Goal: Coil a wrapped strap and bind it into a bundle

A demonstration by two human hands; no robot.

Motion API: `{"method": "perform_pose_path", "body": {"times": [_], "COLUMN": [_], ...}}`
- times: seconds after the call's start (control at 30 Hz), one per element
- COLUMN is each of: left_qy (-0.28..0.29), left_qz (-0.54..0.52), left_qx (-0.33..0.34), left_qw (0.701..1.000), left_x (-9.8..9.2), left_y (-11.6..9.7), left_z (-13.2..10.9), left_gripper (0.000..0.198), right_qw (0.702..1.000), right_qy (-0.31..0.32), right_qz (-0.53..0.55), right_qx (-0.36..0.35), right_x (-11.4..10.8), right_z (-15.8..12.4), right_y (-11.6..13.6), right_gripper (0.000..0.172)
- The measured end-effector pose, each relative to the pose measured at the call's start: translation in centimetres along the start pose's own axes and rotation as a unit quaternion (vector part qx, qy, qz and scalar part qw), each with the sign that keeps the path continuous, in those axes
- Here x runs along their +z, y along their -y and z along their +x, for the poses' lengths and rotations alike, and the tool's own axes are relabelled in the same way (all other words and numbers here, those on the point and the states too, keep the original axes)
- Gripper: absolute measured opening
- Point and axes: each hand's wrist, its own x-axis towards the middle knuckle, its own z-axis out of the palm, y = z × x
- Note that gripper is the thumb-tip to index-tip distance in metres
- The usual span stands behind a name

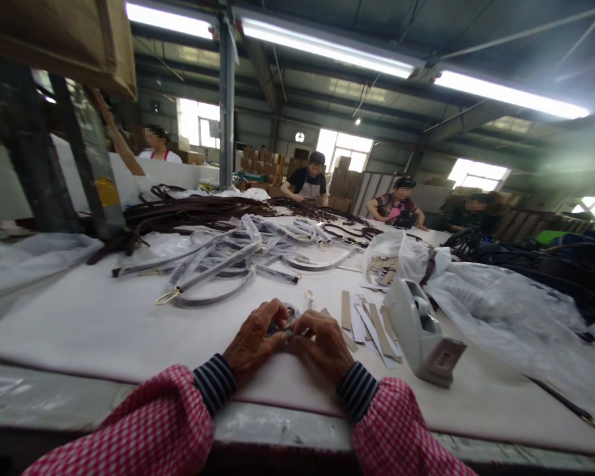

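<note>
My left hand and my right hand meet over the white tabletop, near its front edge. Between their curled fingers is a grey strap, partly covered by plastic film. It looks bent or coiled, but the fingers hide most of it. Just beyond my right hand a gold clasp lies on the table, seemingly at an end of this strap. Flat grey and white card strips lie right of my right hand. A tape dispenser stands farther right.
Film-wrapped grey straps with gold clasps are heaped ahead. Dark brown straps pile up behind them. A clear plastic bag holds card pieces; more plastic sheeting spreads at right. A metal post rises at left. Several co-workers sit or stand beyond.
</note>
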Motion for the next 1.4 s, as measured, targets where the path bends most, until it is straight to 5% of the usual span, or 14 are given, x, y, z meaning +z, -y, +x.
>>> {"method": "perform_pose_path", "body": {"times": [0.27, 0.57, 0.7, 0.93, 1.17, 1.4], "left_qy": [0.002, -0.043, -0.042, 0.126, 0.090, 0.043], "left_qz": [0.076, 0.082, 0.126, 0.094, 0.020, 0.028], "left_qx": [0.078, 0.053, 0.018, 0.054, -0.027, -0.036], "left_qw": [0.994, 0.994, 0.991, 0.986, 0.995, 0.998], "left_x": [0.2, 0.4, -0.8, -3.7, -2.8, -1.7], "left_y": [0.3, 0.1, 0.7, 2.6, 1.4, 1.4], "left_z": [-0.2, -0.5, 0.0, 1.5, 1.8, 1.9], "left_gripper": [0.029, 0.029, 0.030, 0.021, 0.013, 0.007], "right_qw": [0.987, 0.948, 0.942, 0.944, 0.921, 0.903], "right_qy": [0.107, 0.249, 0.248, 0.218, 0.235, 0.234], "right_qz": [0.078, 0.109, 0.104, 0.102, 0.194, 0.276], "right_qx": [0.089, 0.163, 0.201, 0.228, 0.244, 0.233], "right_x": [-1.5, -1.3, -0.9, -0.7, -0.6, -0.8], "right_z": [3.0, 6.3, 6.5, 6.6, 6.8, 6.3], "right_y": [0.0, -2.0, -1.7, -1.2, -2.1, -2.2], "right_gripper": [0.024, 0.021, 0.019, 0.023, 0.027, 0.029]}}
